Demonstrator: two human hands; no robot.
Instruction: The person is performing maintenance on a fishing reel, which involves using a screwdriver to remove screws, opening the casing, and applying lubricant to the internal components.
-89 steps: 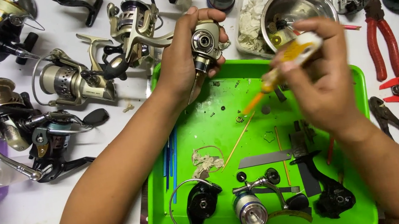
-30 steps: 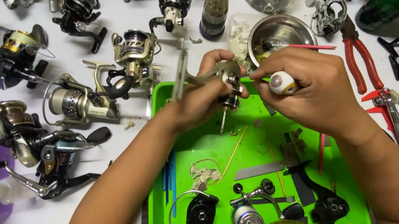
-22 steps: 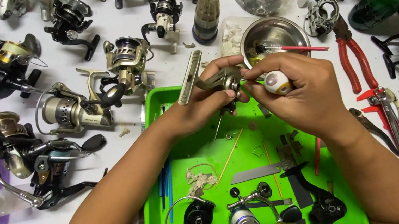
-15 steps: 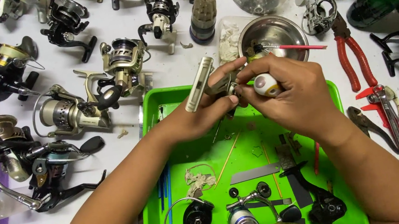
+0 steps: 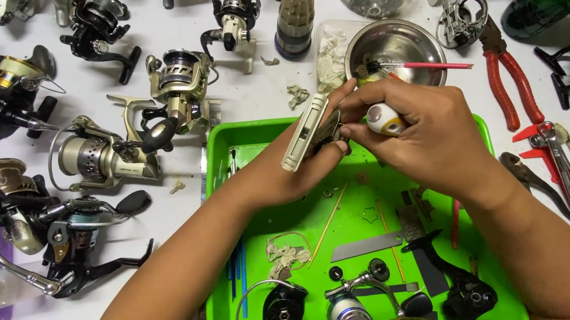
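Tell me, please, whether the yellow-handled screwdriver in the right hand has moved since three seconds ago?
Yes. The screwdriver lay slanted with its shaft showing above the green tray; now the right hand holds it against the reel part, only its handle end showing.

No packages, signs or screens were to be seen on the bench (image 5: 275,94). A yellowish strip (possibly a label, too small to tell) was seen curved at the near edge of the green tray (image 5: 252,138), just beside a spool (image 5: 350,319).

Green tray (image 5: 279,319) — beige, perhaps, reel part (image 5: 303,133)
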